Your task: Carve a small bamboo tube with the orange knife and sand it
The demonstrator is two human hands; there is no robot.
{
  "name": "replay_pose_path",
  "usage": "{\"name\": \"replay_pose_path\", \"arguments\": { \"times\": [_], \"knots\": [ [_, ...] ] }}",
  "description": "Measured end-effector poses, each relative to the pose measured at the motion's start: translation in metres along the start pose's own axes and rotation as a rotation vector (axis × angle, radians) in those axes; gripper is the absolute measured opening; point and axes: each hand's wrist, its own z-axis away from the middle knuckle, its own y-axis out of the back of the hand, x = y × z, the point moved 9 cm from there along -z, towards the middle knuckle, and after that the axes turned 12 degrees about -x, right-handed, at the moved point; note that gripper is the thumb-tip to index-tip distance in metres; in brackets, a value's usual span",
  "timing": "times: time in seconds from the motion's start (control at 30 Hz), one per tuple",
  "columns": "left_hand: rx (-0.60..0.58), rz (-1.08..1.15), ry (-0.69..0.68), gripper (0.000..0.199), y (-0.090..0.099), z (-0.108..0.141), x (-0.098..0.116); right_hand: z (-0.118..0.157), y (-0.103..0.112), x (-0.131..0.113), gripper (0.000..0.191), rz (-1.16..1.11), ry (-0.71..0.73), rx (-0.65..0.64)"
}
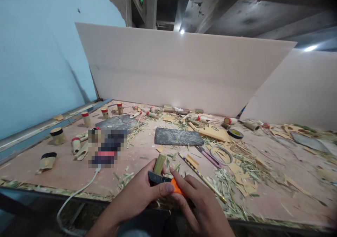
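My left hand (144,186) is closed around a short green bamboo piece (159,164), which points up and away from me. In my right hand (196,198) is a knife with an orange handle (178,188) and a dark front part lying across the near end of the bamboo. My left thumb presses on the knife near where orange meets black. The cutting edge itself is hard to make out. Just beyond my hands lie a patterned pencil (202,177) and a purple cutter (210,157).
Bamboo shavings (244,174) litter the table (142,165). Ahead lies a grey stone slab (179,136), with tape rolls (235,134) to its right. Bamboo tubes with red or black ends (58,136) stand at left. A white cable (79,191) runs off a blurred object. A pale board (179,68) closes the back.
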Motion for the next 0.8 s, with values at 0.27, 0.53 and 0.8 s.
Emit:
{"name": "replay_pose_path", "arguments": {
  "times": [0.27, 0.53, 0.8],
  "knots": [
    [0.024, -0.050, 0.014, 0.050, 0.004, 0.001, -0.002, 0.000, -0.001, -0.002, 0.049, 0.031, 0.028, -0.001],
    [0.145, -0.121, 0.026, 0.049, 0.010, 0.002, -0.003, 0.003, 0.002, -0.005, 0.047, 0.116, 0.023, 0.101],
    [0.157, -0.064, 0.013, 0.047, 0.012, -0.002, -0.007, 0.000, 0.005, -0.008, 0.047, 0.139, 0.013, 0.134]
  ]
}}
